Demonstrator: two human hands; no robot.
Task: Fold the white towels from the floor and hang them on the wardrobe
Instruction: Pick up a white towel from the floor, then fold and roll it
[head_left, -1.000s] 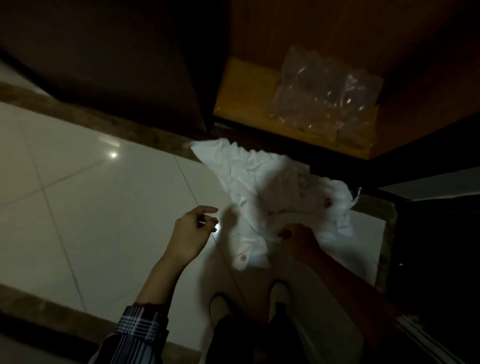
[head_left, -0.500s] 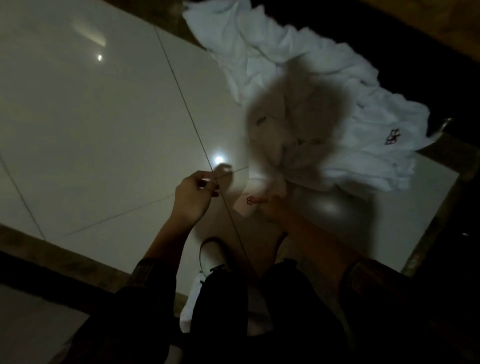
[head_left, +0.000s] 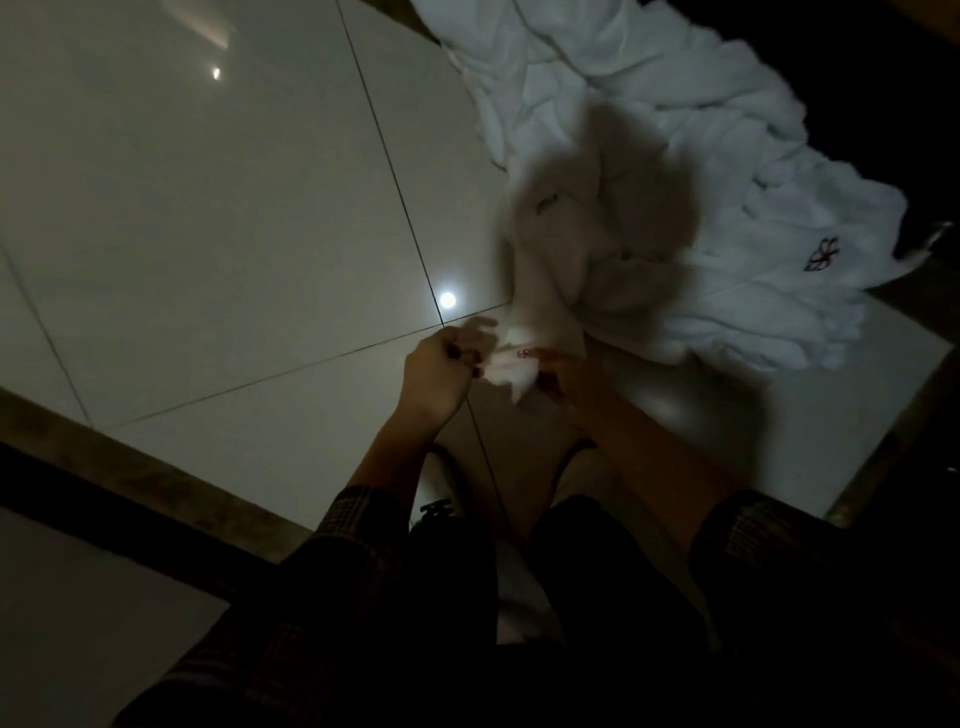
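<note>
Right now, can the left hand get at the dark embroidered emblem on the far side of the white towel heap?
Probably not without leaning: the left hand is at the near corner, and the dark embroidered emblem lies across the crumpled white towel heap.

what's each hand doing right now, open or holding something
Left hand: at the corner of the white towel; fingers are motion-blurred, so a grip cannot be told.
Right hand: pinches the same towel corner.

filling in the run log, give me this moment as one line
phase: picking up towel corner | left hand: at corner, grip unclear | right hand: pinches corner | white towels: crumpled on tiled floor, unfolded
</note>
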